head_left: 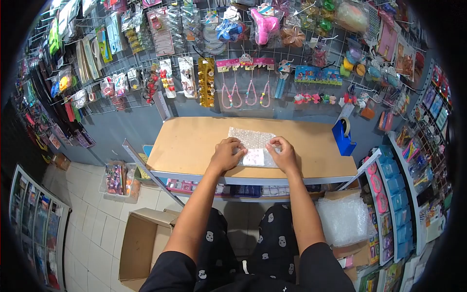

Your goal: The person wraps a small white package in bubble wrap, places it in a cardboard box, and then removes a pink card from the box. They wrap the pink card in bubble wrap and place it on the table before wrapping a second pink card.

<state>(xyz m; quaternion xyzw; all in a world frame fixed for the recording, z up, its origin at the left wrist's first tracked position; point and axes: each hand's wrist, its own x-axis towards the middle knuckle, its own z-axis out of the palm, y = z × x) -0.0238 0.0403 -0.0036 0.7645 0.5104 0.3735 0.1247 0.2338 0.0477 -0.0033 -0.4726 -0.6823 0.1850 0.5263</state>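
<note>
On the wooden table (189, 141) lies a sheet of bubble wrap (250, 136), its far part spread flat. A small white item with pink print (253, 157) rests on the near part of the sheet; its kind I cannot make out. My left hand (226, 154) is at the left side, fingers curled on the edge of the bubble wrap. At the right side my right hand (283, 153) pinches the sheet between thumb and fingers.
A blue tape dispenser (344, 138) stands at the table's right end. Folded bubble wrap (343, 220) lies below on the right. An open cardboard box (138, 243) is on the floor at left. Packaged accessories (245, 82) hang on the wall grid behind.
</note>
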